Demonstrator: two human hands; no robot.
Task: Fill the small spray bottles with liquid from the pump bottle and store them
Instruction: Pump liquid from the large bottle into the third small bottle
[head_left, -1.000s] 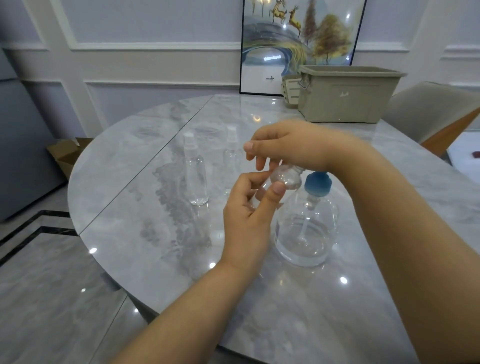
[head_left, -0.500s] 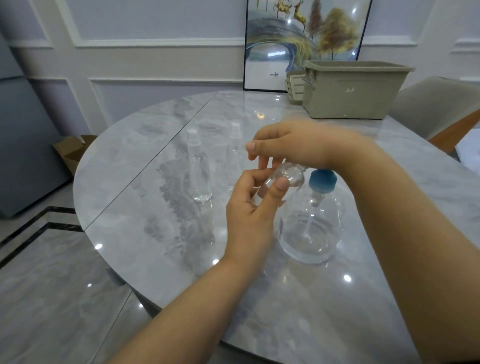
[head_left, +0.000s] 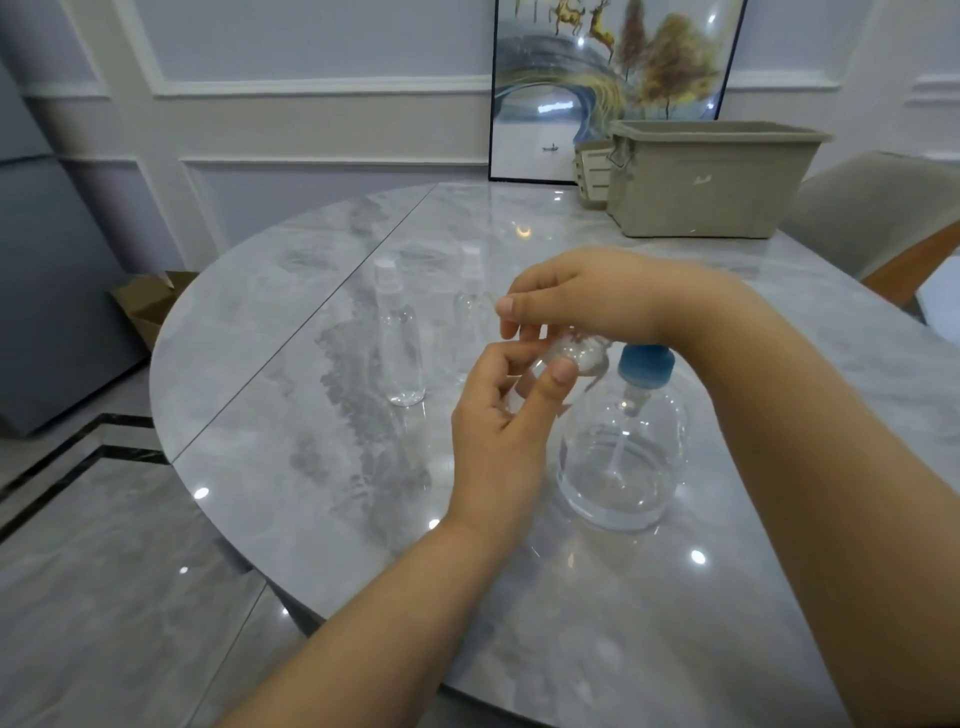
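My left hand (head_left: 498, 415) grips a small clear spray bottle (head_left: 571, 356) in front of me, thumb up along its side. My right hand (head_left: 587, 299) is curled over that bottle's top, and its fingers hide the cap. Right behind stands the large clear pump bottle (head_left: 621, 447) with a blue collar, a little liquid in its base. Two more small spray bottles with white caps stand upright on the table: one (head_left: 397, 338) to the left, another (head_left: 470, 306) further back, partly hidden by my hands.
The round grey marble table (head_left: 291, 415) has its edge close on the left and front. A beige storage bin (head_left: 706, 179) and a small basket (head_left: 592, 171) stand at the back right, before a framed picture (head_left: 613, 78). A chair (head_left: 883, 218) is at the right.
The view has shifted slightly; both hands stay on the small bottle with only small finger movements at its top.
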